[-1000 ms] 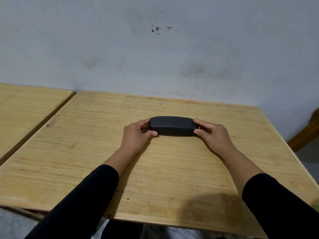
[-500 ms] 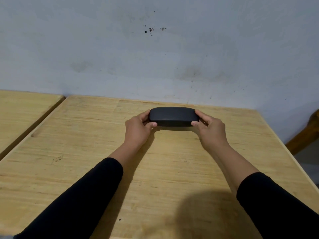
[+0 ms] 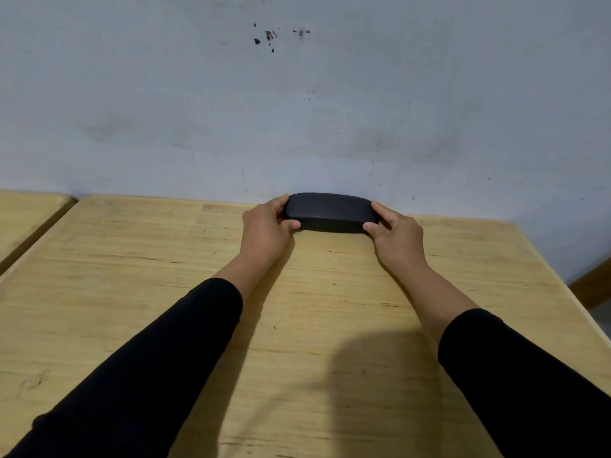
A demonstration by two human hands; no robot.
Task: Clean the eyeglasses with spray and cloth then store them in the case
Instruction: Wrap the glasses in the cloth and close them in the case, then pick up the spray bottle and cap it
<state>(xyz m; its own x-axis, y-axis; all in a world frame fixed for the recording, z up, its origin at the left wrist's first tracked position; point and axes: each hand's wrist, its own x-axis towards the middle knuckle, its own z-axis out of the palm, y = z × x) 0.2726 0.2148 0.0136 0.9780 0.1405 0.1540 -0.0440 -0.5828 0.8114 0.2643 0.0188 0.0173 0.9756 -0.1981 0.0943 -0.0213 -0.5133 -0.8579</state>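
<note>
While the closed, black, oblong hard-shell eyeglasses case (image 3: 330, 211) sits near the far edge of the pale wooden table (image 3: 132, 276), left hand (image 3: 266, 231) and right hand (image 3: 398, 238) each pinch one end; storing looks finished, so letting go is probably next

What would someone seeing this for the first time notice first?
A closed black eyeglasses case sits at the far edge of the wooden table, close to the wall. The left hand and right hand grip its two ends, fingers curled round them, with black sleeves reaching in from below. Higher on the pale wall is a cluster of dark specks.
</note>
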